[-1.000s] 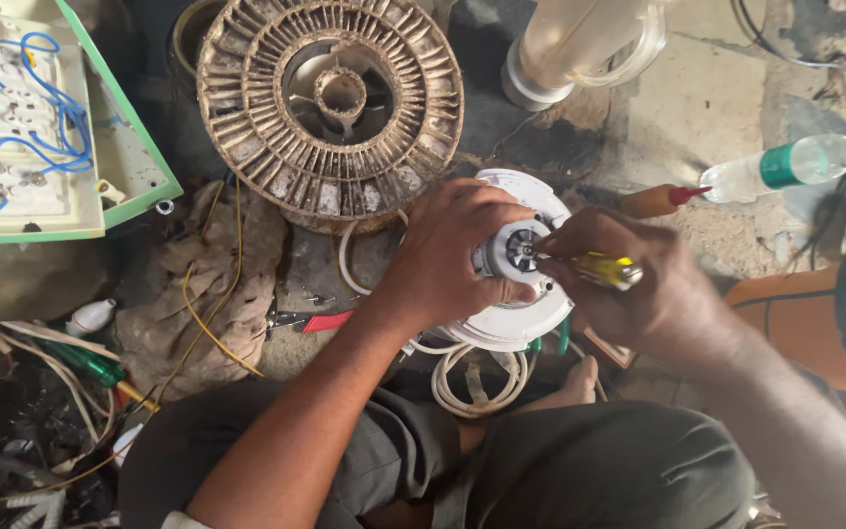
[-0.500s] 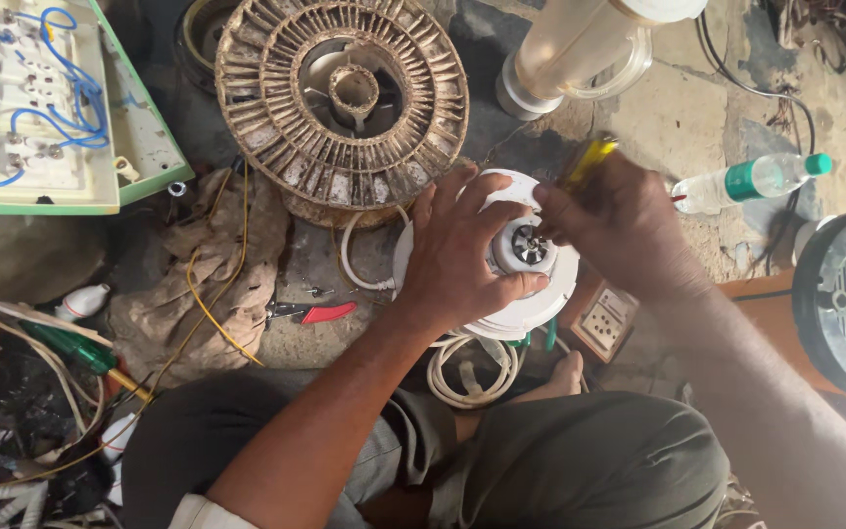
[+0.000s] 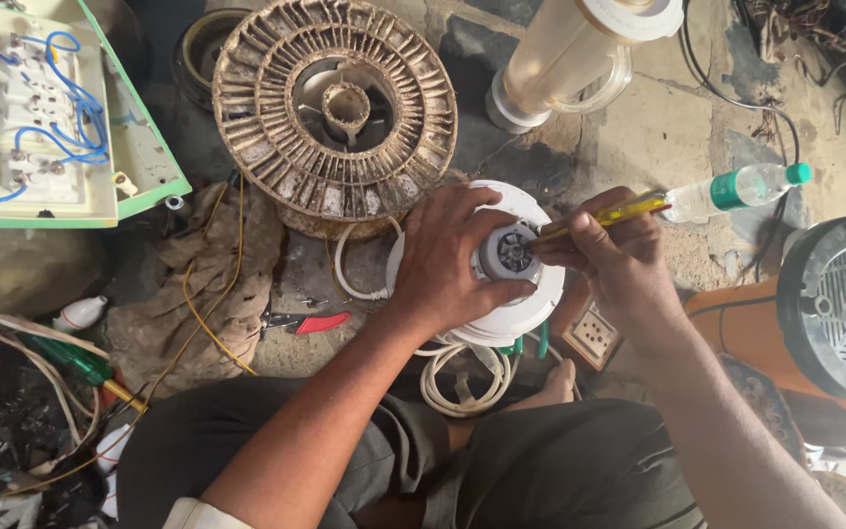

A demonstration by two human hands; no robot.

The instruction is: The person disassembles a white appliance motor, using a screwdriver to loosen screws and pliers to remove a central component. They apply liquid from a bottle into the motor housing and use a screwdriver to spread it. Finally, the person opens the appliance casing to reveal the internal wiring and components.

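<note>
Screwdriver (image 3: pixel 607 215) now flatter vs. 0.5 s ago, right-hand fingers (image 3: pixel 580 238) pinching it, left-hand fingers (image 3: pixel 462 230) wrapped round white motor housing (image 3: pixel 526 312).

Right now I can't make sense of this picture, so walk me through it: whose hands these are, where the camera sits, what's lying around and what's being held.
The camera sits on a person's head and looks down at their own two hands and folded legs. The left hand steadies a round white appliance base with a grey hub in its middle. The right hand holds a yellow-handled screwdriver, its tip at the hub. On the floor around them lie a dusty ribbed wheel, an open green switch box with blue wires, a clear blender jar, a plastic bottle with a green cap, a crumpled rag, a coiled white cord and a black fan housing.
</note>
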